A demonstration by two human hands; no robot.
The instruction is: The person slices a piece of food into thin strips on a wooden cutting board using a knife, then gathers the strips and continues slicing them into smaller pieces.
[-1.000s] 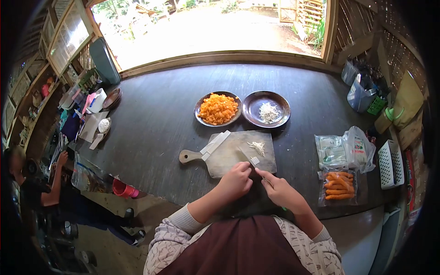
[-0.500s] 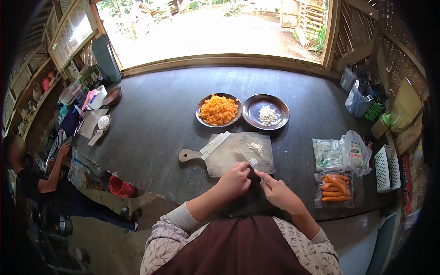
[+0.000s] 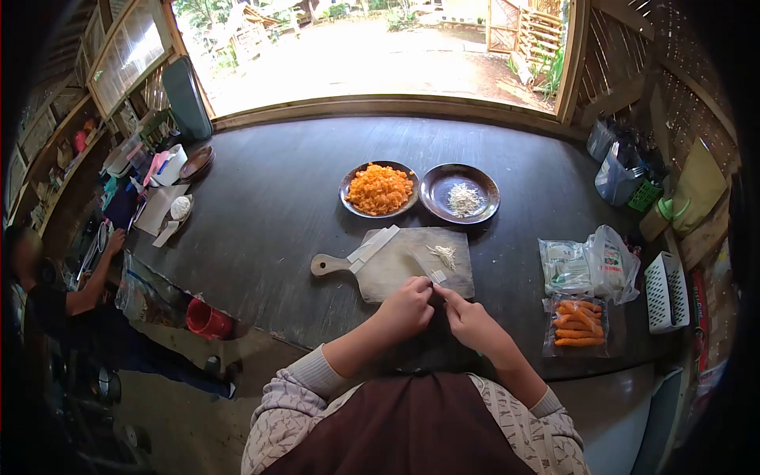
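A wooden cutting board (image 3: 380, 273) lies on the dark table. White strips (image 3: 374, 247) rest at its left, and a small pile of thin white shreds (image 3: 443, 255) lies at its upper right. My right hand (image 3: 473, 319) is closed on the handle of a knife (image 3: 419, 264), whose blade points up and left over the board. Short white pieces (image 3: 438, 276) sit beside the blade. Closed fingers of my left hand (image 3: 407, 307) are at the board's lower edge, close to the knife; what they hold is hidden.
Behind the board are a plate of chopped orange pieces (image 3: 380, 190) and a plate (image 3: 434, 207) with white shreds. Bagged carrots (image 3: 578, 323), plastic packets (image 3: 567, 267) and a white basket (image 3: 666, 293) are right. Another person (image 3: 103, 324) stands left, near a red bucket (image 3: 208, 319).
My right hand has moved slightly left and up, nearer my left hand. The other person's raised arm has shifted slightly.
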